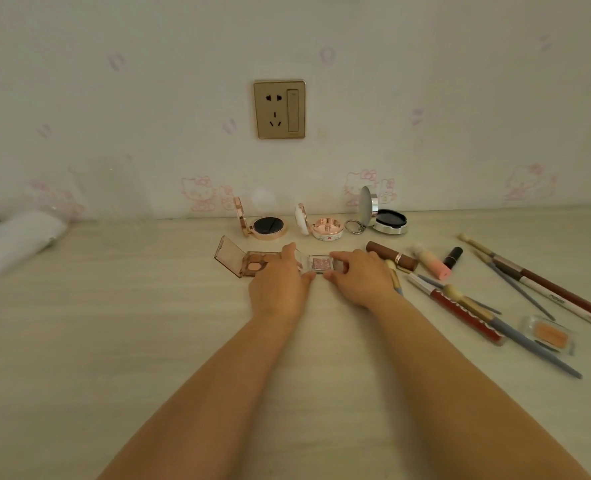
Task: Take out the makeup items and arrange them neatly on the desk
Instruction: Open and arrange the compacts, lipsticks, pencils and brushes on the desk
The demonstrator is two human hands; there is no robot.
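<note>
Your left hand and right hand pinch the small glitter eyeshadow case from either side. It lies flat on the desk, long axis left-right.

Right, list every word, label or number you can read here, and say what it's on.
None can be read for sure.
White pencil: small dark print, too blurred to read.
Red tube: pale marks, illegible.
Compacts, palettes, brushes and socket: no text visible.

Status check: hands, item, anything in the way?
Both hands, left hand and right hand, on small pink eyeshadow case, flat on desk. Open brown palette close left; brushes right.
</note>
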